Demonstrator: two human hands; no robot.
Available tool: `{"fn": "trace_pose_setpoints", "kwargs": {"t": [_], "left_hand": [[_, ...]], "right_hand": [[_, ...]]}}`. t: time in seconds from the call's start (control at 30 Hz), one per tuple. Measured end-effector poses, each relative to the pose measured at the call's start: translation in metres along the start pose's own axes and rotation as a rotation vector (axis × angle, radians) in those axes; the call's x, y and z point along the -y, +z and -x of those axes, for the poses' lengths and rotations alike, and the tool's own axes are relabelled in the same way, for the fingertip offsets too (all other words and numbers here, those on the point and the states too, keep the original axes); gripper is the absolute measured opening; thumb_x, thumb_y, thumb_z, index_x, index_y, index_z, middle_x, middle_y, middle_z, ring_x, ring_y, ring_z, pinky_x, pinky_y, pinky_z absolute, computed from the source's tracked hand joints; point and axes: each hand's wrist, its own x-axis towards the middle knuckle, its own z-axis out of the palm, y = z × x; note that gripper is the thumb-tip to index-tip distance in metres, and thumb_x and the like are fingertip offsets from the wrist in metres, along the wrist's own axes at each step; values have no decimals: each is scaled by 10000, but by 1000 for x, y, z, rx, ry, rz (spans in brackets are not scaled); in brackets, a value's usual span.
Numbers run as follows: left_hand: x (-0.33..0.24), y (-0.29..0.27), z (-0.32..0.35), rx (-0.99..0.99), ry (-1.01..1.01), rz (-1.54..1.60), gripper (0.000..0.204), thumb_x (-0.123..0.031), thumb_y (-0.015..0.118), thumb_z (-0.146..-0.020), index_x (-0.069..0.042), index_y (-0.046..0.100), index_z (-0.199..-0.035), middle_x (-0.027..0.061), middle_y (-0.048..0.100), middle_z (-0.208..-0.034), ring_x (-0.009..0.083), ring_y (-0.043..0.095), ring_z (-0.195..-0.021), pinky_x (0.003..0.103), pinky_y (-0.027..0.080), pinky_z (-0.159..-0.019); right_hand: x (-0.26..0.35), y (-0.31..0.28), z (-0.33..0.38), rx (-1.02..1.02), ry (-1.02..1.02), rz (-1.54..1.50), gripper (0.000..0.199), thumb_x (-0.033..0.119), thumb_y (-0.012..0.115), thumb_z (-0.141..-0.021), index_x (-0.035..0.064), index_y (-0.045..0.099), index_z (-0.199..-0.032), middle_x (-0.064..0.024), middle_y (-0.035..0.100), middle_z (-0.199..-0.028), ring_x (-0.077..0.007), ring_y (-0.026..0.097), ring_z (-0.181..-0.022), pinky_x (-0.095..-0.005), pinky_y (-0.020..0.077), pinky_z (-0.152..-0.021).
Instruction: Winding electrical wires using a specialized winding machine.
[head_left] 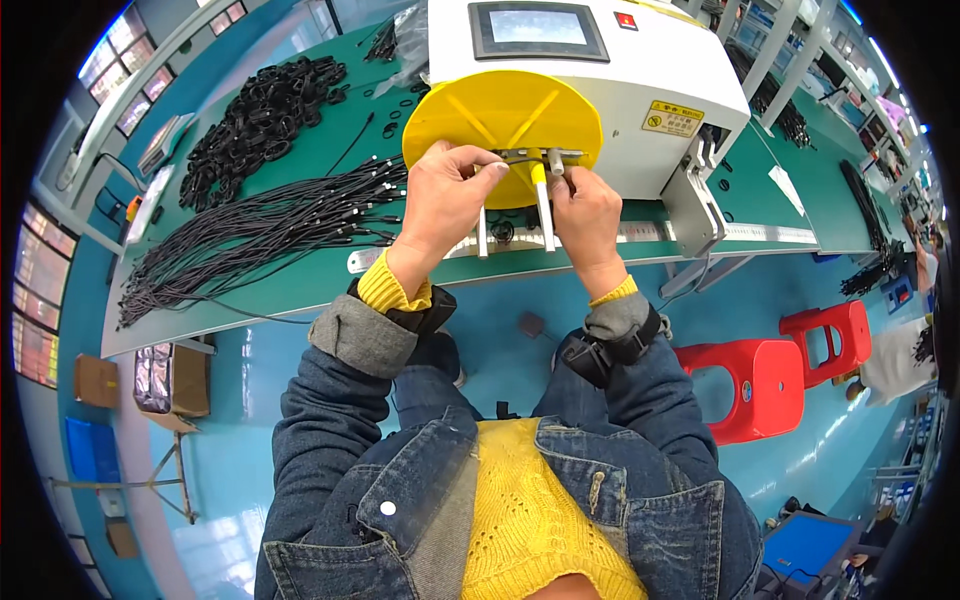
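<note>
Green matting covers the long desk (pixel 300 285), which stands on a bright blue floor (pixel 250 420) in a workshop with windows along one wall. On the desk stands a white machine (pixel 660 70) with a small screen on top and a yellow disc (pixel 500 110) on its front face.

Both hands are raised in front of that disc. The left hand (pixel 440 200) is pinched shut on one end of a thin grey cable (pixel 520 155), thumb and forefinger closed on it at the disc's lower edge. The right hand (pixel 588 210) is just beside it, fingers closed around the cable's other end where it meets the white pegs (pixel 545 205) that stick out below the disc. The two hands are close together, nearly touching, with the cable spanning the small gap between them.

Beyond the left hand and off to its outer side, a big loose bundle of black cables (pixel 250 235) lies spread on the desk, and farther away sits a heap of coiled black cables (pixel 260 105). Some small black rings (pixel 400 105) lie scattered near the machine's foot. Beyond the right hand's outer side, down on the floor, are two red plastic stools (pixel 750 385). Below the left hand's side, cardboard boxes (pixel 170 385) sit under the desk.
</note>
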Motion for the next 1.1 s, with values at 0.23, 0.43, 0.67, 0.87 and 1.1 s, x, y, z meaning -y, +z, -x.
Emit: {"fn": "trace_pose_setpoints", "kwargs": {"t": [0.23, 0.43, 0.67, 0.87, 1.1], "left_hand": [[15, -16, 21, -72, -51, 200, 153, -113, 637, -796, 6, 665, -889, -5, 572, -648, 49, 467, -548, 203, 378, -490], [20, -13, 26, -49, -64, 274, 181, -103, 628, -810, 17, 657, -942, -27, 562, -622, 25, 433, -529, 185, 354, -469], [21, -12, 27, -85, 9, 327, 181, -95, 614, -822, 19, 655, -958, -29, 564, -625, 26, 433, -523, 184, 348, -464], [14, -23, 41, -163, 121, 103, 164, -100, 621, -819, 4, 655, -942, 14, 550, -628, 87, 466, -533, 231, 373, -483], [-3, -30, 53, -163, 336, -164, 170, -94, 622, -808, -16, 643, -958, 74, 514, -640, 169, 478, -538, 276, 394, -502]], "right_hand": [[-18, -42, 59, 145, 122, -122, 140, 163, 625, -770, 24, 637, -768, -135, 608, -695, -277, 585, -599, -329, 455, -539], [-46, -88, 133, 542, 447, -74, 178, 165, 587, -798, -7, 627, -775, -87, 605, -625, -164, 578, -522, -275, 452, -502], [-37, -108, 152, 643, 768, -216, 218, 198, 566, -794, -5, 628, -743, -84, 606, -596, -164, 601, -532, -288, 464, -524], [-27, -98, 154, 730, 738, -297, 210, 170, 548, -815, -22, 621, -774, -40, 600, -623, -89, 564, -522, -233, 439, -479], [-28, -101, 154, 717, 750, -275, 230, 195, 552, -803, -17, 625, -754, -61, 599, -592, -131, 589, -529, -274, 459, -524]]}}
